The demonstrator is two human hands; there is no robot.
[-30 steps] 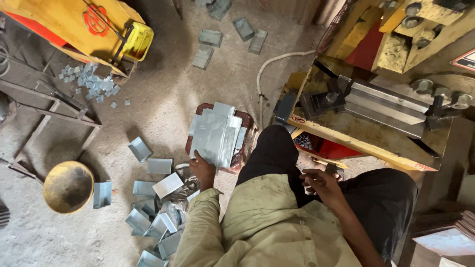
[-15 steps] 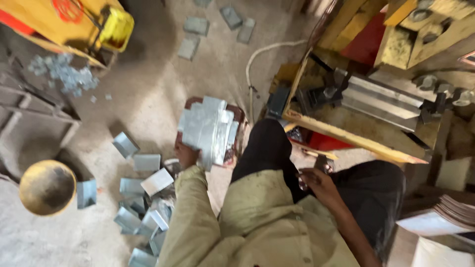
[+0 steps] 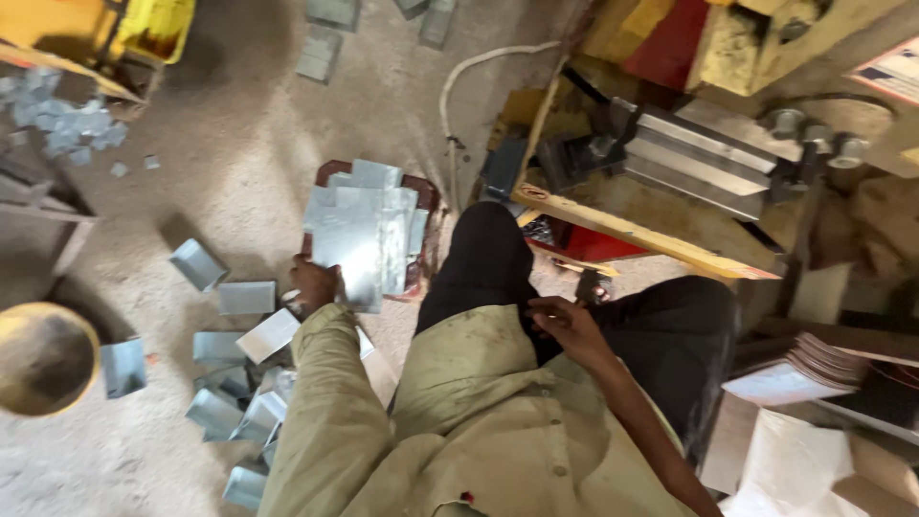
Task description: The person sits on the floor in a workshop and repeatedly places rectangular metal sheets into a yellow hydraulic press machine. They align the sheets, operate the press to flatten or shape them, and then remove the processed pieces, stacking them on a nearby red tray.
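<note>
My left hand (image 3: 312, 283) reaches down to the floor and closes on the lower left corner of a stack of flat grey metal sheets (image 3: 369, 235). The stack lies on a low red-brown stand (image 3: 426, 196) in front of my knee. My right hand (image 3: 567, 327) rests on my lap against the dark trousers, fingers loosely apart and holding nothing. Both arms wear a tan, stained shirt.
Several bent grey metal pieces (image 3: 230, 383) lie on the dusty floor by my left arm. A round yellowish bowl (image 3: 43, 359) sits at the left edge. A yellow and red press machine (image 3: 670, 172) stands ahead right, with a white hose (image 3: 459, 86) and a pile of thin sheets (image 3: 823, 359).
My left hand has moved from the bent pieces on the floor up to the corner of the sheet stack. The view has shifted closer; the right hand stays on my lap.
</note>
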